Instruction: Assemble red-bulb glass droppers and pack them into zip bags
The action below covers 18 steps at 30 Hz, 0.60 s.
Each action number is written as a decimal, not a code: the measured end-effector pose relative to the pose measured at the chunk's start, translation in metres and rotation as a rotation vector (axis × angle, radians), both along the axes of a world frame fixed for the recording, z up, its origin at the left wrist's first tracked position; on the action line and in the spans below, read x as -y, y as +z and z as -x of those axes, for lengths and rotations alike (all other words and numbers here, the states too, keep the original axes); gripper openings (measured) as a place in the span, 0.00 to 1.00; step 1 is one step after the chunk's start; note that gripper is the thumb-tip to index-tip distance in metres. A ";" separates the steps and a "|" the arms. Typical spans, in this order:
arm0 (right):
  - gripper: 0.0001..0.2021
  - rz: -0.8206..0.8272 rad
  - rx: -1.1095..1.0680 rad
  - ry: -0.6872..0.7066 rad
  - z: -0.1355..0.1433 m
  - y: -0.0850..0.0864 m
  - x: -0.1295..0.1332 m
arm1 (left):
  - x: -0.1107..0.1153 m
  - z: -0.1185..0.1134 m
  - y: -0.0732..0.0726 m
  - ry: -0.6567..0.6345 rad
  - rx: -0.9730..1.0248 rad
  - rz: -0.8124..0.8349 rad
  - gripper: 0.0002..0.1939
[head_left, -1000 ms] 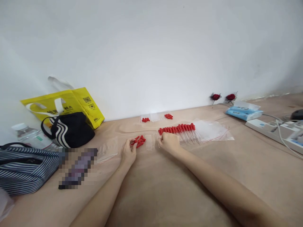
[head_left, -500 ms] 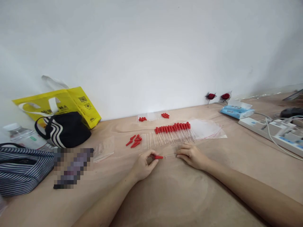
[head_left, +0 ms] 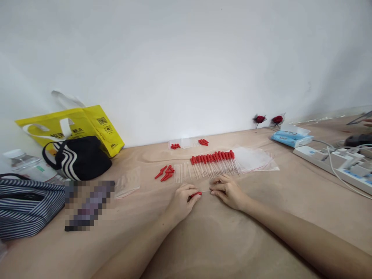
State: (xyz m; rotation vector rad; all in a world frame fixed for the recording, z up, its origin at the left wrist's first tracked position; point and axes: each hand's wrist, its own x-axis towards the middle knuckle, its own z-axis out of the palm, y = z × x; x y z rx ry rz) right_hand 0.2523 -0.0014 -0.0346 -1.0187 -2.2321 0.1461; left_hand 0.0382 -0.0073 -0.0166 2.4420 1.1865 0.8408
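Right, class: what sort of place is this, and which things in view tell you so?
Probably an ordinary room, perhaps at home, used as a makeshift workspace: a row of red-tipped clear sticks lies on the same tan surface as a yellow bag and a power strip.

The hands [head_left: 183, 200] partly hide the red bulb [head_left: 198, 193] and thin tube [head_left: 206, 191] — apparently their outer ends.
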 end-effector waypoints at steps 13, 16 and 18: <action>0.07 -0.084 0.015 -0.132 0.015 0.014 0.021 | 0.003 0.006 0.001 0.039 -0.002 -0.009 0.10; 0.08 -0.109 0.019 -0.102 0.016 0.013 0.022 | 0.003 0.006 0.001 0.049 0.005 0.013 0.11; 0.08 -0.120 0.015 -0.075 0.018 0.012 0.024 | 0.004 0.004 0.002 0.075 0.028 0.043 0.11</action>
